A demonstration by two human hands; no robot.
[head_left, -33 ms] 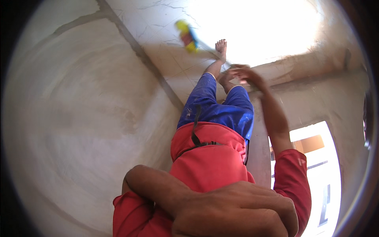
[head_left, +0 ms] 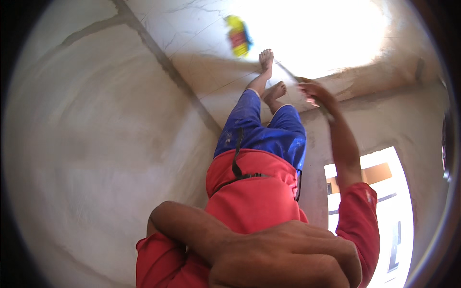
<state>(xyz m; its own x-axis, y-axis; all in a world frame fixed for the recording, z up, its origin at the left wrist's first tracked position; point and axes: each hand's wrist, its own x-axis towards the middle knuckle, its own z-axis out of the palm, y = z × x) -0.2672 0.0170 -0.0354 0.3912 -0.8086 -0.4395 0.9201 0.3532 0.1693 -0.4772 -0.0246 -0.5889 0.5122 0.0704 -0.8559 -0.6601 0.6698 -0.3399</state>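
A long-handled broom [head_left: 238, 37] with a yellow, red and blue head is over the pale floor ahead, its head smeared by motion. My right hand [head_left: 314, 92] is closed around its thin handle, with the arm stretched forward on the right. Part of the handle past that hand runs along my forearm. My left hand [head_left: 288, 254] lies bent across my chest, very near the camera, its back showing and fingers curled. Its fingertips and anything in them are hidden. My bare feet [head_left: 266, 60] stand on the floor close to the broom head.
A bare grey plastered wall [head_left: 105, 144] fills the left side, meeting the tiled floor [head_left: 192, 67] along a dark strip. Strong light washes out the floor ahead. On the right are another grey wall [head_left: 374, 125] and a bright opening [head_left: 398, 206].
The broom head has swung a little farther away and to the right. My right hand has moved to the right with the handle. My left hand stays where it was.
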